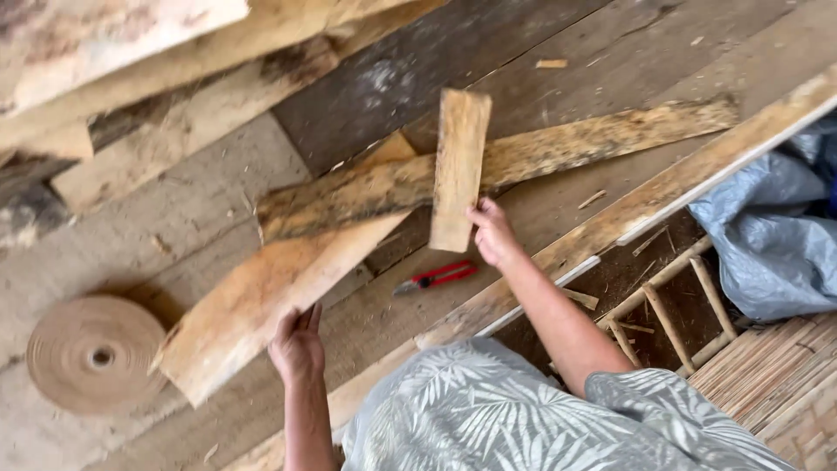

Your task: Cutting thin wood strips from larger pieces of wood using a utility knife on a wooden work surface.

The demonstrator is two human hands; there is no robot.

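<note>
Fingers (pixel 478 215) of the right hand (pixel 493 234) curl around the lower right edge of a short pale wooden board (pixel 459 167), gripping it so it stands nearly upright above the workbench (pixel 200 209). No container shows in view. That forearm stretches forward and up from a sleeve with a grey leaf print. The left hand (pixel 297 345) is raised with its back to the camera, fingers straight and pressed together, their tips touching the near edge of a wide, pale plank (pixel 270 292) that lies slanted across the bench. Whether this hand grips the plank cannot be told. Behind the held board, a long weathered plank (pixel 575 144) lies crosswise, resting on the wide one. Red-handled pliers (pixel 436 277) lie flat on the bench just below the short board, between the two hands. A roll of brown tape (pixel 94 353) sits flat at the left, well apart from both hands. Grey plastic sheeting (pixel 767 235) is bunched at the right, beyond the bench edge, above a small bamboo ladder frame (pixel 671 305)
</note>
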